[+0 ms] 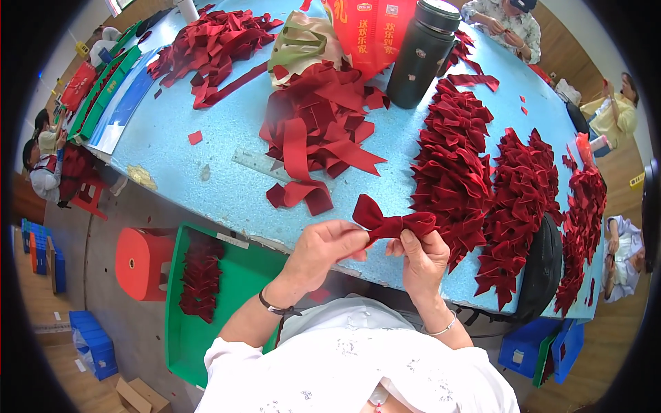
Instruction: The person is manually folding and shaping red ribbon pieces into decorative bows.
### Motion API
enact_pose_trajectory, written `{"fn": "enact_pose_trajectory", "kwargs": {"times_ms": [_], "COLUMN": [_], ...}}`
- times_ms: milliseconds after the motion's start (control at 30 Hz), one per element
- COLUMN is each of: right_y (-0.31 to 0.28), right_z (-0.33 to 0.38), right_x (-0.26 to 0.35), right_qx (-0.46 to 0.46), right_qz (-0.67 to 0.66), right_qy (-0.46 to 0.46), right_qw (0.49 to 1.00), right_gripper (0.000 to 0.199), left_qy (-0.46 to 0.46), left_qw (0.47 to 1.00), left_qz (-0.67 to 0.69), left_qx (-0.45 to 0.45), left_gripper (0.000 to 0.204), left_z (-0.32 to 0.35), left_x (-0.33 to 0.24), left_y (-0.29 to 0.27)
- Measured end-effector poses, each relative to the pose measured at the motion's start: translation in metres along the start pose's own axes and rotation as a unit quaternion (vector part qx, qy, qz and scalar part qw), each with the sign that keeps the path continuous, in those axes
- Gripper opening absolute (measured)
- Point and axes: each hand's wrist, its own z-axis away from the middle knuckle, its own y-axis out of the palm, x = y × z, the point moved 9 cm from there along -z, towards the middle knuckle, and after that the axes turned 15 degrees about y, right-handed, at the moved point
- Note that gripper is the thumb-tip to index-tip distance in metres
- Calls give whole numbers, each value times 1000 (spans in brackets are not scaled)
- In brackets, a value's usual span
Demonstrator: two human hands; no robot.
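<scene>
Bow (389, 221) of dark red ribbon sits pinched between both hands just above the near edge of the blue table (227, 172), right in front of the person's chest. The left hand (323, 249) closes its fingertips on the bow's middle from the left side, while the right hand (420, 258) grips the same knot from the right with the thumb pressed up against it — a two-sided hold that seems meant to keep the folded loops from springing open. Both hands are closed narrow on the ribbon, holding nothing else.

Just beyond the bow lies a loose heap of cut ribbon strips (317, 131), within easy reach, with a clear ruler (258, 164) touching its left side, likely for checking strip length. To the right, finished bows (454, 165) are stacked in long overlapping rows running away from the person — kept on the right side, apart from the raw strips. A tall dark flask (421, 51) stands upright behind the heap, beside a red bag (372, 31).

Below the table on the left, a green tray (241, 289) holds a few more red pieces, next to a red stool (138, 261). Other people sit around the far edges, well apart.
</scene>
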Motion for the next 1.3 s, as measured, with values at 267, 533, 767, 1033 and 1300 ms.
{"fn": "enact_pose_trajectory", "kwargs": {"times_ms": [267, 533, 767, 1033, 1300], "right_y": [3, -5, -11, 13, -2], "right_z": [-1, -6, -6, 8, 3], "right_x": [-6, -14, -22, -24, -21], "right_qx": [18, 16, 36, 113, 90], "right_qz": [-35, -102, -100, -54, -53], "right_qy": [80, 138, 158, 213, 161], "right_qw": [996, 985, 982, 969, 981], "right_gripper": [10, 12, 10, 9, 9], "left_qy": [258, 142, 274, 77, -85], "left_qw": [936, 985, 938, 900, 954], "left_qz": [-236, 28, -165, -308, -143], "left_qx": [-38, -90, -130, 298, 251], "left_gripper": [17, 14, 22, 34, 26], "left_z": [10, 14, 3, -16, -7], "left_x": [-42, -9, -67, -43, -3], "left_y": [4, -29, -60, 40, 22]}}
